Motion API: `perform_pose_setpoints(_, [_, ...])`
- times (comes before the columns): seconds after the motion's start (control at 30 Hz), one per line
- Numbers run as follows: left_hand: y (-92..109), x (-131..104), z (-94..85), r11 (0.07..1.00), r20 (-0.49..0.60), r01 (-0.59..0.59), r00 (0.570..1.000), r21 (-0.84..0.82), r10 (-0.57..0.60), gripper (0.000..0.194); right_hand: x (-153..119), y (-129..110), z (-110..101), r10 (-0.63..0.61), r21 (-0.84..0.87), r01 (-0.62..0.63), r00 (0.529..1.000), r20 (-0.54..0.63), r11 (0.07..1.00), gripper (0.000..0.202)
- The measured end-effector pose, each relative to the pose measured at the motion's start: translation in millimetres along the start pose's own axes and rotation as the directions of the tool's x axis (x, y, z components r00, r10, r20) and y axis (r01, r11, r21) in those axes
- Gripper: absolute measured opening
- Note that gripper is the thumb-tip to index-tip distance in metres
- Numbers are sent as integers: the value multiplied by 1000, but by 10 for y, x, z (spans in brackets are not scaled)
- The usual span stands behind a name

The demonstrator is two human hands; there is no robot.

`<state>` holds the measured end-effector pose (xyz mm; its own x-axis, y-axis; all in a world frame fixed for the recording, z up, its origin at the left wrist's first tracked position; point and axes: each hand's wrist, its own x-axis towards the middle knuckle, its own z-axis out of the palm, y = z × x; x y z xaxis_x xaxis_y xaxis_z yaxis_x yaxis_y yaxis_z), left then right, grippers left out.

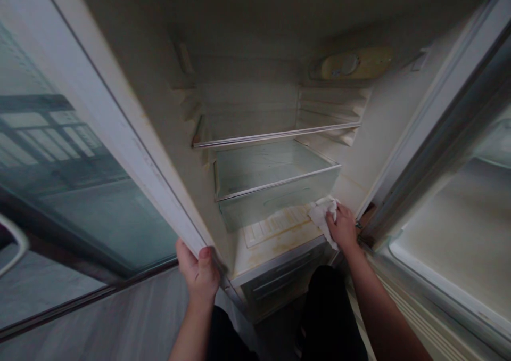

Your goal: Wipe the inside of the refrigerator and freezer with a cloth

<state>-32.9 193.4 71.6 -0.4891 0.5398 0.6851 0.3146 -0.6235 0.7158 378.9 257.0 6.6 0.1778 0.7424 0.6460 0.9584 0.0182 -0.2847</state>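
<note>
An open refrigerator fills the middle of the view. My left hand grips the lower part of its left side edge, thumb on the front face. At the right end of the stained cabinet floor, my right hand is closed on a crumpled white cloth or tissue, pressed against the floor's front corner. Yellow-brown marks show on the ribbed floor to the left of it. Above hang a clear drawer and a glass shelf.
A yellowed control housing with a dial sits on the upper right inner wall. The refrigerator door stands open at the right. Glass sliding panels are on the left, beside a wood-look floor. My dark-clothed knees are below.
</note>
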Motion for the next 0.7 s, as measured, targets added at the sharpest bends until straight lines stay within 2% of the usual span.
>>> perform_pose_setpoints(0.13, [29, 10, 16, 1000, 9, -1, 1000, 8, 1, 60, -110, 8, 13, 88, -4, -89, 995, -46, 996, 48])
perform_pose_setpoints(0.3, [19, 4, 20, 1000, -7, 21, 1000, -7, -21, 63, -117, 16, 59, 144, 148, -125, 982, -121, 981, 49])
perform_pose_setpoints(0.4, [-17, -2, 14, 999, -17, 39, 999, 7, -39, 66, -95, -40, 78, 247, 265, -203, 958, -147, 943, 50])
perform_pose_setpoints(0.47, [-41, -3, 12, 999, -18, 49, 999, 9, -49, 68, -61, -90, 83, 398, 384, -325, 909, -126, 864, 52])
perform_pose_setpoints(0.53, [-54, -1, 11, 999, -17, 47, 999, 14, -47, 69, 0, -132, 82, 570, 534, -448, 817, -82, 718, 55])
perform_pose_setpoints(0.6, [-48, 5, 9, 999, -14, 35, 999, 28, -34, 67, 87, -149, 75, 687, 678, -481, 725, -49, 556, 58])
perform_pose_setpoints(0.63, [-39, 9, 8, 999, -14, 25, 1000, 43, -24, 65, 137, -146, 68, 711, 726, -464, 702, -48, 507, 59])
perform_pose_setpoints(0.7, [-15, 16, 4, 998, -8, 9, 1000, 67, -8, 63, 239, -123, 46, 696, 773, -405, 715, -66, 489, 60])
